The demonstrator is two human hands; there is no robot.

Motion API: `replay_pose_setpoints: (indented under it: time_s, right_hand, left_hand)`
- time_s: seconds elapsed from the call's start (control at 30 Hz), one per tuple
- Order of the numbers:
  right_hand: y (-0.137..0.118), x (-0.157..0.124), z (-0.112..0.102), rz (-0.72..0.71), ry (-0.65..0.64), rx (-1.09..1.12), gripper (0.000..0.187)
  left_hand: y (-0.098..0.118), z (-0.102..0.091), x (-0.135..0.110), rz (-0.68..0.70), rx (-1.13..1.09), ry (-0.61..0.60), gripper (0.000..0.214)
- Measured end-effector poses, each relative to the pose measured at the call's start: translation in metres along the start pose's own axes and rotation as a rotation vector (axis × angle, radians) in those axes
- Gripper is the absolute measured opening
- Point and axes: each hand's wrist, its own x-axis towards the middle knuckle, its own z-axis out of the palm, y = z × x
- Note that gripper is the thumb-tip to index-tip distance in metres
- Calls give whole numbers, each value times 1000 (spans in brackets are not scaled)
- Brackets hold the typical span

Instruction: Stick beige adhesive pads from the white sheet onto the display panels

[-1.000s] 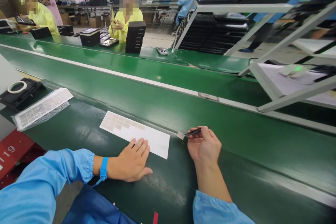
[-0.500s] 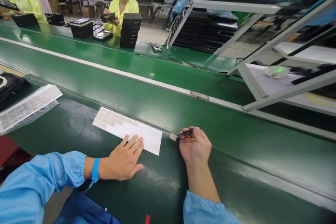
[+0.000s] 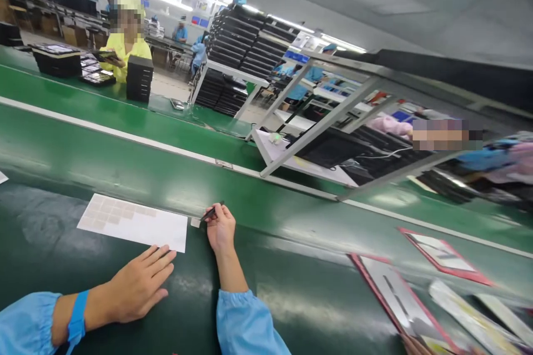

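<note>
My right hand (image 3: 220, 228) pinches black tweezers (image 3: 210, 213), and a small beige pad (image 3: 195, 222) sits at their tip. That pad is just off the right end of a white backing sheet (image 3: 160, 230), which carries rows of matching beige pads on its left part. The sheet lies flat on a dark green mat (image 3: 50, 222). My left hand (image 3: 139, 283) rests open and palm-down on the mat, its fingertips at the sheet's lower edge. A blue wristband (image 3: 77, 316) circles my left wrist.
A green conveyor belt (image 3: 125, 147) with a white stripe runs behind the mat. Beyond stand black tray stacks (image 3: 139, 79) and a co-worker in yellow. A white metal rack (image 3: 316, 116) stands to the right. Red-edged boards (image 3: 400, 299) and a hand lie at lower right.
The view has swung right and tilted, moving the sheet and my hands left in the picture. My left hand has shifted from the sheet to its lower edge. The tweezers still hold the pad.
</note>
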Motion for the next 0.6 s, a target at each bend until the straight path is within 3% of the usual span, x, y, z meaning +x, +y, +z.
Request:
replay_pose_setpoints:
  time_s: [0.2,0.6]
  right_hand:
    - [4,3,1,14,7,9,41]
    - [7,7,3,10,0,5,37]
  left_hand:
    - [0,-6,3,166,-5,27,40]
    - [-5,-5,4,214,-94,219,27]
